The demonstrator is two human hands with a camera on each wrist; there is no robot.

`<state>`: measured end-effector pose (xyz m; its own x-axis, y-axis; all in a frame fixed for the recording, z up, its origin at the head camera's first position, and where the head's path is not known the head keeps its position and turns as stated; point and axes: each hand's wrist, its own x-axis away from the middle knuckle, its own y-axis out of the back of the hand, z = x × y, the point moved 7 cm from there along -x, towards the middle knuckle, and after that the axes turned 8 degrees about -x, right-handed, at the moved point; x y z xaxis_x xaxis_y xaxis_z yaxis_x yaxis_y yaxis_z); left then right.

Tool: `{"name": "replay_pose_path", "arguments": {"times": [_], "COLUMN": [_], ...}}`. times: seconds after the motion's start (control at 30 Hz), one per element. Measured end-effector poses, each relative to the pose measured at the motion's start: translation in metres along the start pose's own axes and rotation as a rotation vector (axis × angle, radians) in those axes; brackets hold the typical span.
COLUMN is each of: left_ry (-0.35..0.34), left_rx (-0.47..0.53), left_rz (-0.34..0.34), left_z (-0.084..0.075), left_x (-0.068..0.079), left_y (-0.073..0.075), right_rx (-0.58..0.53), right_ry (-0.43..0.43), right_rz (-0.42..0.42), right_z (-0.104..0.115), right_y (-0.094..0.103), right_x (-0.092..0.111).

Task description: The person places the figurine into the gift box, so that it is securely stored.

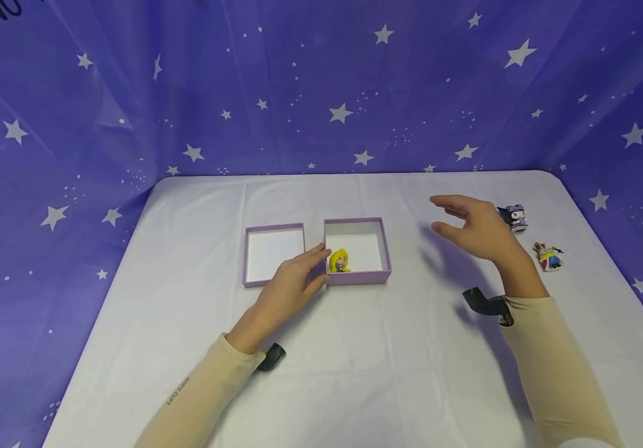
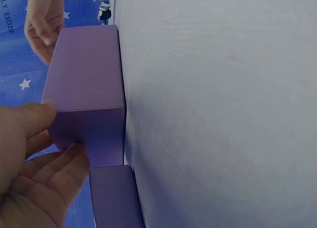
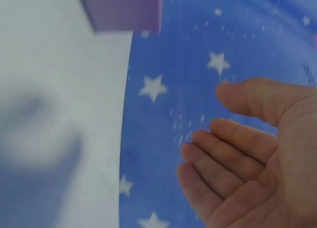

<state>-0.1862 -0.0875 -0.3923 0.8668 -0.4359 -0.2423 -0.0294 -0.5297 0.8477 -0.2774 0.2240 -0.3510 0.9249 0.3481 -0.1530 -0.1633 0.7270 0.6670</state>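
Note:
My left hand point(image 1: 290, 284) rests its fairly straight fingers against the left wall of an uncovered purple box point(image 1: 387, 261), with the thumb point(image 2: 37, 118) near its front left corner. Inside the box, at the front left corner, stands a yellow-haired figurine point(image 1: 339, 260). To the right of the box, my right hand point(image 1: 475, 229) hovers above the table with spread thumb and slightly bent fingers, holding nothing. Close behind that hand is a black-and-purple figurine point(image 1: 516, 218), partly hidden by it. Another figurine, coloured red, yellow and blue point(image 1: 548, 257), lies farther right.
A shallow purple lid point(image 1: 265, 249) with a white inside lies left of the box, partly covered by my left hand. White cloth covers the table point(image 1: 400, 361). A purple star-patterned curtain point(image 1: 299, 81) surrounds its back and sides. Black wrist mounts point(image 1: 486, 303) stick out from both sleeves.

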Motion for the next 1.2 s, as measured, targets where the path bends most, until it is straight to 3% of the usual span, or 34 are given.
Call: {"name": "replay_pose_path", "arguments": {"times": [0.37, 0.63, 1.2], "left_ry": [0.005, 0.008, 0.025], "left_rx": [0.001, 0.016, 0.033], "left_rz": [0.004, -0.005, 0.007], "left_z": [0.002, 0.003, 0.002], "left_x": [0.001, 0.002, 0.002], "left_y": [0.0, -0.001, -0.001], "right_rx": [0.016, 0.05, 0.168], "right_ry": [-0.154, -0.198, -0.323], "right_rz": [-0.102, -0.165, -0.145], "right_z": [-0.046, -0.069, -0.123], "right_y": [0.029, 0.047, 0.072], "right_x": [0.016, 0.02, 0.035]}}
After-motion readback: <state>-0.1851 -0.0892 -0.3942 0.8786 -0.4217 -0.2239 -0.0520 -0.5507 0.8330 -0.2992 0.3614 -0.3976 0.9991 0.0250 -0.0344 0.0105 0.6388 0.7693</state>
